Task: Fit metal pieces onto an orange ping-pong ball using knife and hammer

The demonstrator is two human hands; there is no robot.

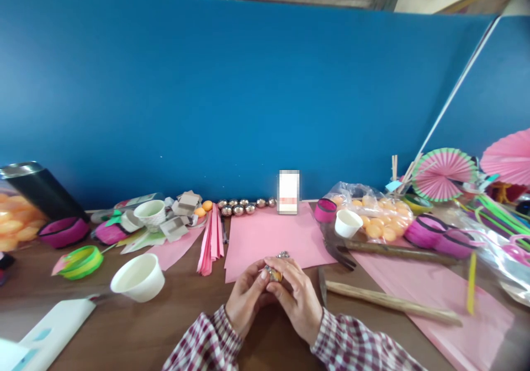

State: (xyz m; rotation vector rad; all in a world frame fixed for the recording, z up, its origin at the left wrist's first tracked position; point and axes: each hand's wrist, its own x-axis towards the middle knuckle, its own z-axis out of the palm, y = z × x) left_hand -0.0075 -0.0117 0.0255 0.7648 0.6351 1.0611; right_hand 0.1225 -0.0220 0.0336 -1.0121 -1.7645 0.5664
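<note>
My left hand (245, 291) and my right hand (297, 299) meet in front of me, over the near edge of the pink paper sheets (265, 233). Between their fingertips is a small orange ball (275, 275), partly covered with a glittery silver strip. A bit of the silver strip (284, 254) sticks out beyond my right fingers. Both hands have their fingers closed around the ball, which hides most of it. Behind the paper stand several shiny silver balls (238, 210), with plain orange balls (200, 212) to their left.
Two hammers, one with a pale wooden handle (393, 302) and one with a darker handle (401, 250), lie at right. A bag of orange balls (385, 222) and a white cup (348, 223) are behind them. Another white cup (138, 278) stands left, near folded pink paper (212, 241).
</note>
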